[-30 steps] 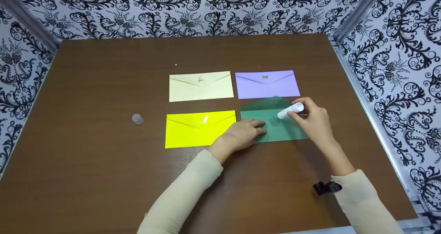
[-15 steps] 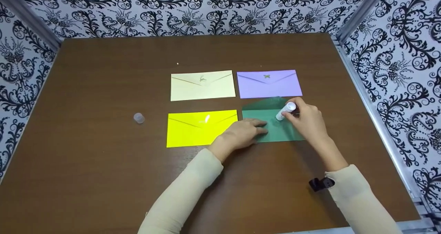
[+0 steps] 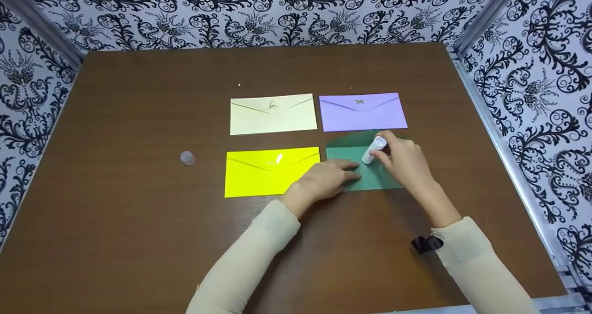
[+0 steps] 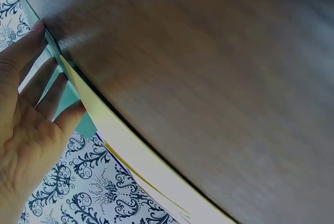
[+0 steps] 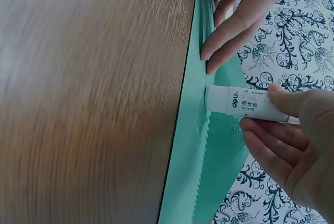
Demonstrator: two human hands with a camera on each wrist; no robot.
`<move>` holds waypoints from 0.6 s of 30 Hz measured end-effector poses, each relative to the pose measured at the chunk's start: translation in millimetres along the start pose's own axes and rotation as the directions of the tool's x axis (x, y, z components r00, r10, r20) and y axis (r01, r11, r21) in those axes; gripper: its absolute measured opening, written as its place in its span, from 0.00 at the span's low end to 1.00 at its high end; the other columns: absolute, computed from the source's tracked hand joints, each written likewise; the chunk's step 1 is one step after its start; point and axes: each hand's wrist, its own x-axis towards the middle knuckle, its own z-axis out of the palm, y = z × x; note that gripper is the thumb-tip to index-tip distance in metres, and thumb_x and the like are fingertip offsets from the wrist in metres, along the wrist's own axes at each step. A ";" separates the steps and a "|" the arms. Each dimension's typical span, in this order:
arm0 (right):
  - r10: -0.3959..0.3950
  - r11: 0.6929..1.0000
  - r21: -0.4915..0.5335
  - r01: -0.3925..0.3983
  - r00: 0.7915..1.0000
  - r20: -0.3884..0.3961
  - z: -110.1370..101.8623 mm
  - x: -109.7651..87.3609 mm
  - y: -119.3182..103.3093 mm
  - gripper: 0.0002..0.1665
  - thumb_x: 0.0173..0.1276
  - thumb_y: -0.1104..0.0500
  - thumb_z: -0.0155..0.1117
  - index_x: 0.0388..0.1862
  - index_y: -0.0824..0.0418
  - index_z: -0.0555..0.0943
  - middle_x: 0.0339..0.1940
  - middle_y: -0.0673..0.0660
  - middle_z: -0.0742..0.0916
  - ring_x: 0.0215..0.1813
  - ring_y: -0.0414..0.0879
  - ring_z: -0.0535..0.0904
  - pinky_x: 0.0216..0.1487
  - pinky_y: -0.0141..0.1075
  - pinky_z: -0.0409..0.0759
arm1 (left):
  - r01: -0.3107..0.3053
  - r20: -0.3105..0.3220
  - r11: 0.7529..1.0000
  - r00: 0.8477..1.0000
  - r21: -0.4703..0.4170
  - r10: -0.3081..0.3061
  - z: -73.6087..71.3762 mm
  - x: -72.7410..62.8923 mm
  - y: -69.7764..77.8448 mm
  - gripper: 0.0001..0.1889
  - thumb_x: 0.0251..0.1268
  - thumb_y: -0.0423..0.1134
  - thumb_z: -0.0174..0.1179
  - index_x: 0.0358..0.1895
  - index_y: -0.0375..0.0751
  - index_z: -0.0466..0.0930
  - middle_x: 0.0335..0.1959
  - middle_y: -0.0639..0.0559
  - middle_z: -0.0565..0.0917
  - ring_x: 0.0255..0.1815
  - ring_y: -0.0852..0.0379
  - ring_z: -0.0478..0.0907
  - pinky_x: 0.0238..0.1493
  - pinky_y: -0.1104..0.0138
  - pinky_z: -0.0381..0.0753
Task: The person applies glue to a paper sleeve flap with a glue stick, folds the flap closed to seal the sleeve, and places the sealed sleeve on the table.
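A green envelope (image 3: 370,181) lies with its flap (image 3: 351,139) folded back, away from the person. My right hand (image 3: 407,163) pinches a white glue stick (image 3: 373,150) between thumb and fingers. In the right wrist view the uncapped end of the glue stick (image 5: 245,103) meets the envelope's green paper (image 5: 201,145), where a wet, shiny smear shows. My left hand (image 3: 321,180) rests with fingers spread on the envelope's left part, its palm side over the yellow envelope's corner. The left wrist view shows those fingers (image 4: 49,96) extended along the green paper.
To the left lies the yellow envelope (image 3: 259,177). Behind are a cream envelope (image 3: 273,120) and a purple envelope (image 3: 363,117), each with a small gold mark. A translucent cap (image 3: 187,158) sits further left on the brown table (image 3: 115,212). Patterned walls (image 3: 296,13) border the table.
My right hand has moved left across the green envelope with the glue stick, which now stands more upright. The left hand stays in place. The head view has shifted slightly.
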 end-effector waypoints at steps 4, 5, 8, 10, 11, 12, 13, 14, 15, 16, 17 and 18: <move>0.002 1.000 -0.013 -0.002 1.000 -0.002 -0.7 -1.6 2.5 0.21 0.68 0.54 0.68 0.54 0.65 0.78 0.33 0.66 0.88 0.31 0.57 0.85 0.29 0.48 0.82 | -0.003 -0.008 1.000 1.000 -0.005 0.002 0.8 0.6 -0.2 0.28 0.69 0.45 0.62 0.72 0.59 0.71 0.77 0.57 0.66 0.77 0.56 0.64 0.74 0.63 0.69; 0.004 1.000 -0.013 -0.004 1.000 -0.001 -1.4 -1.9 2.7 0.21 0.68 0.54 0.68 0.54 0.65 0.77 0.33 0.66 0.88 0.31 0.57 0.85 0.29 0.49 0.82 | -0.004 -0.009 1.000 1.000 -0.009 0.004 1.0 0.6 -0.5 0.28 0.69 0.45 0.62 0.72 0.59 0.71 0.77 0.57 0.66 0.77 0.56 0.64 0.74 0.63 0.69; 0.006 1.000 -0.020 -0.006 1.000 -0.003 -2.5 -2.6 4.1 0.21 0.68 0.55 0.68 0.53 0.65 0.77 0.33 0.67 0.88 0.31 0.57 0.85 0.29 0.49 0.82 | -0.002 -0.007 1.000 1.000 -0.015 0.002 1.7 0.9 -1.1 0.28 0.69 0.45 0.62 0.72 0.59 0.71 0.77 0.57 0.66 0.77 0.56 0.64 0.75 0.63 0.68; 0.006 0.999 -0.036 -0.006 1.000 -0.005 -3.7 -2.6 5.6 0.20 0.68 0.55 0.68 0.52 0.65 0.77 0.32 0.67 0.88 0.30 0.57 0.85 0.28 0.49 0.81 | 0.000 -0.005 1.000 1.000 -0.019 0.000 1.8 0.8 -0.9 0.28 0.70 0.45 0.62 0.72 0.59 0.71 0.77 0.57 0.66 0.77 0.56 0.64 0.75 0.63 0.68; 0.007 0.999 -0.043 -0.007 1.000 -0.006 -4.5 -2.7 6.5 0.20 0.67 0.55 0.68 0.52 0.65 0.77 0.32 0.67 0.88 0.29 0.57 0.84 0.28 0.48 0.80 | 0.002 -0.003 1.000 1.000 -0.022 -0.002 1.8 0.9 -0.7 0.28 0.70 0.45 0.62 0.72 0.59 0.71 0.77 0.57 0.66 0.77 0.56 0.64 0.75 0.63 0.68; 0.006 0.999 -0.050 -0.006 1.000 -0.007 -5.2 -3.0 7.7 0.20 0.67 0.55 0.69 0.52 0.64 0.77 0.31 0.67 0.88 0.28 0.57 0.84 0.27 0.48 0.80 | 0.003 -0.002 1.000 1.000 -0.024 -0.003 1.8 1.0 -0.4 0.28 0.70 0.45 0.62 0.72 0.59 0.71 0.77 0.57 0.66 0.77 0.56 0.64 0.75 0.63 0.68; 0.006 0.998 -0.056 -0.007 1.000 -0.007 -6.1 -3.3 9.0 0.19 0.67 0.55 0.69 0.51 0.64 0.77 0.31 0.67 0.88 0.28 0.57 0.84 0.27 0.48 0.80 | 0.005 -0.002 1.000 1.000 -0.027 -0.005 1.8 0.9 -0.2 0.28 0.70 0.45 0.62 0.72 0.59 0.71 0.77 0.56 0.66 0.78 0.55 0.64 0.75 0.63 0.69; 0.007 0.998 -0.061 -0.008 1.000 -0.006 -7.4 -3.8 9.9 0.19 0.67 0.55 0.69 0.51 0.64 0.77 0.31 0.67 0.88 0.28 0.57 0.84 0.27 0.49 0.80 | 0.007 -0.002 1.000 1.000 -0.030 -0.007 1.7 0.6 0.1 0.28 0.70 0.45 0.62 0.72 0.59 0.71 0.77 0.56 0.66 0.77 0.55 0.64 0.75 0.63 0.69; 0.008 0.998 -0.065 -0.009 1.000 -0.005 -8.8 -4.4 10.6 0.19 0.66 0.56 0.69 0.50 0.64 0.77 0.31 0.67 0.88 0.27 0.57 0.83 0.27 0.49 0.79 | 0.007 -0.004 0.999 1.000 -0.032 -0.007 1.6 0.6 0.2 0.27 0.70 0.45 0.62 0.72 0.59 0.71 0.77 0.56 0.66 0.77 0.55 0.64 0.75 0.62 0.69; 0.010 0.998 -0.065 -0.010 1.000 -0.002 -10.2 -5.2 11.2 0.18 0.66 0.56 0.70 0.50 0.64 0.78 0.31 0.67 0.88 0.27 0.57 0.83 0.27 0.48 0.79 | 0.007 -0.006 0.999 1.000 -0.035 -0.008 1.6 0.5 0.2 0.27 0.70 0.45 0.62 0.72 0.59 0.71 0.77 0.56 0.66 0.77 0.55 0.64 0.75 0.62 0.69; 0.011 0.998 -0.063 -0.010 1.000 0.001 -11.5 -6.1 11.7 0.18 0.66 0.56 0.70 0.50 0.64 0.78 0.31 0.67 0.88 0.27 0.56 0.82 0.27 0.48 0.79 | 0.008 -0.007 0.999 1.000 -0.038 -0.008 1.7 0.5 0.2 0.27 0.70 0.44 0.62 0.72 0.59 0.71 0.77 0.56 0.66 0.77 0.55 0.64 0.75 0.62 0.69; 0.012 0.998 -0.060 -0.011 1.000 0.005 -12.6 -7.1 12.0 0.18 0.66 0.56 0.70 0.49 0.64 0.78 0.31 0.67 0.88 0.27 0.56 0.82 0.27 0.47 0.79 | 0.008 -0.010 0.999 1.000 -0.039 -0.009 1.8 0.2 0.1 0.27 0.70 0.44 0.62 0.72 0.59 0.71 0.77 0.56 0.66 0.77 0.55 0.64 0.75 0.62 0.69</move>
